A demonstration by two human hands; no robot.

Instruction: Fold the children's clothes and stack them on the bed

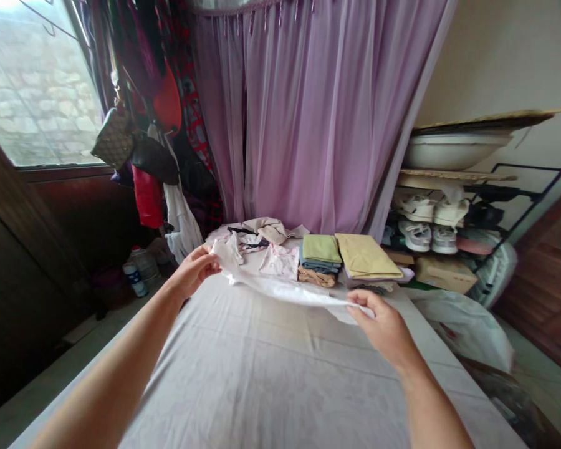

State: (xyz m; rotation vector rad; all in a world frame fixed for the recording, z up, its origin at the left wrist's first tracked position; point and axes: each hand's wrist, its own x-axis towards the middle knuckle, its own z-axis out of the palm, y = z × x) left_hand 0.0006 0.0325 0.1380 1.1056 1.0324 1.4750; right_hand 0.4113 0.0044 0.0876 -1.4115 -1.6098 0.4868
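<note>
A thin white garment [280,288] is pinched at one edge by the left hand [194,271] and at the other by the right hand [378,327], being held taut just above a sheet-covered bed [262,386], with folded clothes [320,248] lying beyond both hands.

The left hand [194,271] and right hand [383,327] grip opposite ends of a white garment [280,288], fingers curled over its edges. The left hand sits farther forward and higher, the left forearm [116,368] angling inward; the right forearm [432,399] rises from the lower right.
</note>
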